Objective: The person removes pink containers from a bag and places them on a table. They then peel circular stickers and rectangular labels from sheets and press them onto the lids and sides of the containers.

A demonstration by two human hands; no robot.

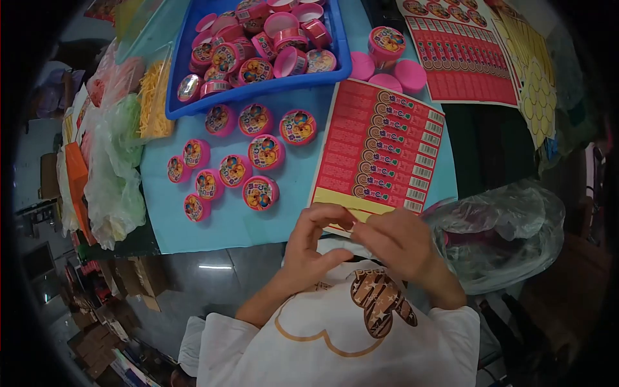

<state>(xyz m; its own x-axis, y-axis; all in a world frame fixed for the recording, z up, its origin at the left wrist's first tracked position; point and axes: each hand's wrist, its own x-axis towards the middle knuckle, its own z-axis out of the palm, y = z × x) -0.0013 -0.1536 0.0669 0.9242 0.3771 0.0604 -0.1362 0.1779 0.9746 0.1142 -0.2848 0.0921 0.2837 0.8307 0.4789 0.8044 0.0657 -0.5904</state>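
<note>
Both hands, left (308, 240) and right (401, 242), pinch the near yellow edge of the red sticker sheet (380, 148) at lower centre on the counter (238, 227). Pink tubs (260, 193) crowd the left, a blue tray (173, 80) sits above, and a plastic bag (509, 229) lies right.

Found the label sheet (380, 151) to be glossy printed paper, smooth, with a duller yellow backing strip along its near edge. Saw smooth, shiny pink plastic in the tubs (260, 193), hard glossy blue plastic in the tray (258, 92), and a matt, even blue surface on the table cover (213, 226). Noted thin, crinkled clear plastic in the bag (509, 226) and soft matt cloth in the white shirt (361, 348).
</note>
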